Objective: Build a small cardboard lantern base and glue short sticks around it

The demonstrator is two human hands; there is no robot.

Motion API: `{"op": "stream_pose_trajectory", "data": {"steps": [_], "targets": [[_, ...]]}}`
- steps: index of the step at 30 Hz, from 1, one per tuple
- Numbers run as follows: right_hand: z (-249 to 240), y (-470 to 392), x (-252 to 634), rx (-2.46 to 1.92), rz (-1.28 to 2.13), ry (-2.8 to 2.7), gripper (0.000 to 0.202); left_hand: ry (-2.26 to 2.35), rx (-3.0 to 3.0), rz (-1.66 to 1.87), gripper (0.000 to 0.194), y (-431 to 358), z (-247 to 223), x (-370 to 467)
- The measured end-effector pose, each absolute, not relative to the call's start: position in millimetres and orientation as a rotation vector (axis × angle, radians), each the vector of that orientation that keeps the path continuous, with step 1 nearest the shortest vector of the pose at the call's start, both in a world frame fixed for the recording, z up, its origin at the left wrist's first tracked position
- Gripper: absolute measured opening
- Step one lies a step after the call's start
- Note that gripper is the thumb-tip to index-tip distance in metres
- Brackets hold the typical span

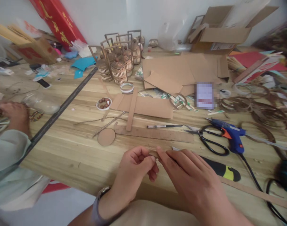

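Note:
Close to the table's front edge, my left hand [137, 174] pinches the end of a brown cardboard strip [153, 153] between thumb and fingers. The fingers of my right hand [188, 174] close on the same end from the other side. Past my right hand, a long brown strip [256, 193] comes out toward the right; my hand hides whether it is the same piece. A utility knife [228, 172] with a black and yellow handle lies partly behind my right hand. Beyond my hands lie a round cardboard disc [106, 137] and a flat cardboard strip [155, 133].
Scissors [214, 138] and a blue glue gun [235, 135] lie to the right, its cord trailing frontward. A pen [164, 126] lies ahead. Small slatted lanterns [119, 70] stand at the back beside cardboard sheets [169, 69]. Another person's hand [14, 114] is at left.

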State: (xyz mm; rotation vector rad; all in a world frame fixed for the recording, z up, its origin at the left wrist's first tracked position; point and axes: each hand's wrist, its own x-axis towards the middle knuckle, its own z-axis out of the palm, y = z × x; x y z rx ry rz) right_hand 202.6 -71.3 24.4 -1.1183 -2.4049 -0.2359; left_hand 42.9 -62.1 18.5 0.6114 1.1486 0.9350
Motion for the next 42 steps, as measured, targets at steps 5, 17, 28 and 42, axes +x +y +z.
{"op": "stream_pose_trajectory", "data": {"steps": [5, 17, 28, 42], "targets": [[24, -73, 203, -1.118, -0.26, -2.403, 0.039, 1.126, 0.608, 0.948, 0.015, -63, 16, 43], [23, -76, 189, -1.233, -0.051, -2.116, 0.019, 1.206, 0.684, 0.99, 0.012, -64, 4, 43], [32, -72, 188, -1.17, -0.113, -2.305, 0.043, 1.3, 0.876, 0.802, 0.017, -71, 14, 42], [46, -74, 198, -1.055, -0.109, -2.525, 0.032, 1.286, 1.264, 0.696, 0.014, -81, 21, 33]]}}
